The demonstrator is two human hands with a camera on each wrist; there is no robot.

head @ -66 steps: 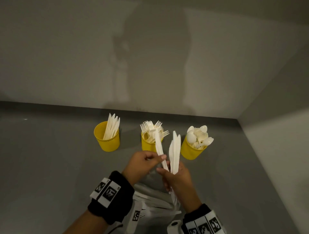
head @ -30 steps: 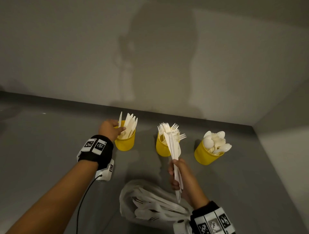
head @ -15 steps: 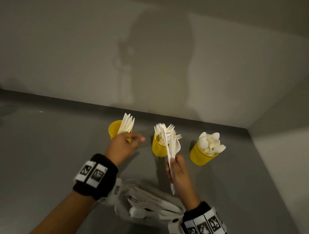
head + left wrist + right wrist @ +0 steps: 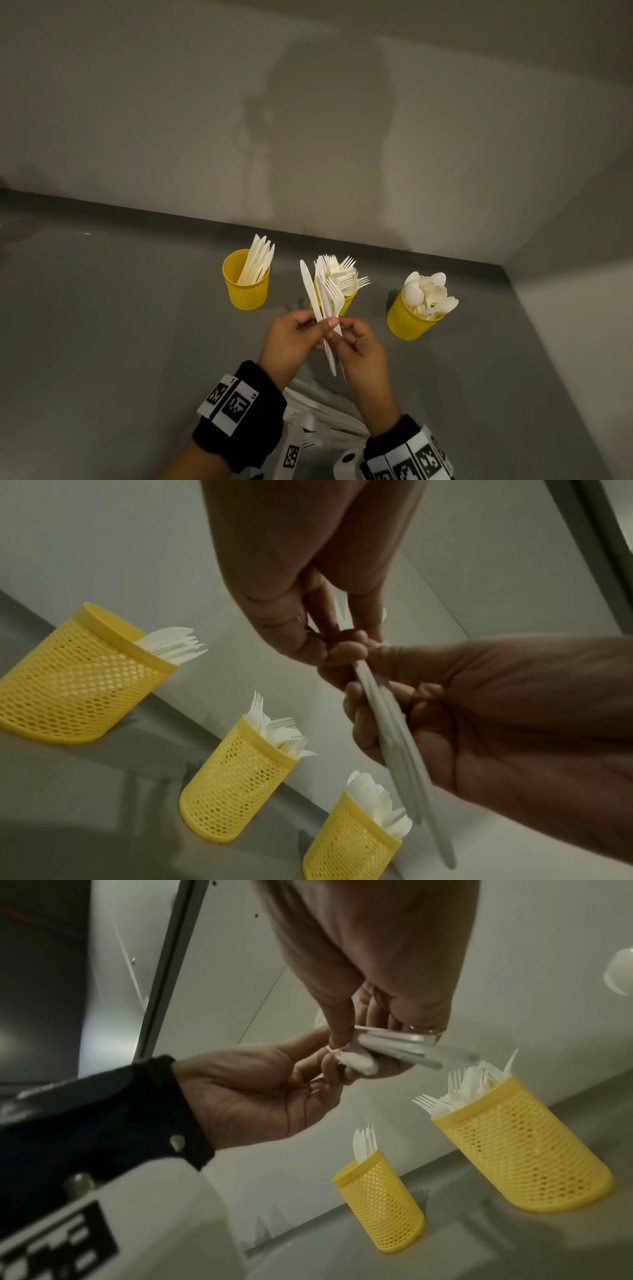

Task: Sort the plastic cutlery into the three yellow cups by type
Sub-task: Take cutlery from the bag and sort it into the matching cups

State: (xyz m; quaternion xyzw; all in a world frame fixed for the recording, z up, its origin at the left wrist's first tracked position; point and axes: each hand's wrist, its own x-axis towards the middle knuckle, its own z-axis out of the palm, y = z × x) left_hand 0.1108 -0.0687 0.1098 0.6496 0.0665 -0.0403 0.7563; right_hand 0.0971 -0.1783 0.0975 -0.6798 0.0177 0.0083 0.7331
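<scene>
Three cups (image 4: pixel 246 287) well apart, bare counter (image 4: pixel 102 325) left, walls (image 4: pixel 565 308) behind, right

Left hand (image 4: pixel 294 337) back from the knife cup (image 4: pixel 246 281) — a second ago at its rim, half a second ago drawing away, now pressed up against the right hand (image 4: pixel 359 346) in front of the fork cup (image 4: pixel 344 301). Thumb and fingers (image 4: pixel 330 322) now pinching the bundle of white cutlery (image 4: pixel 323 301) that the right hand gripped alone before. Bundle fanned wider than earlier — one knife (image 4: pixel 307 286) leaning out to the left of the rest.
</scene>
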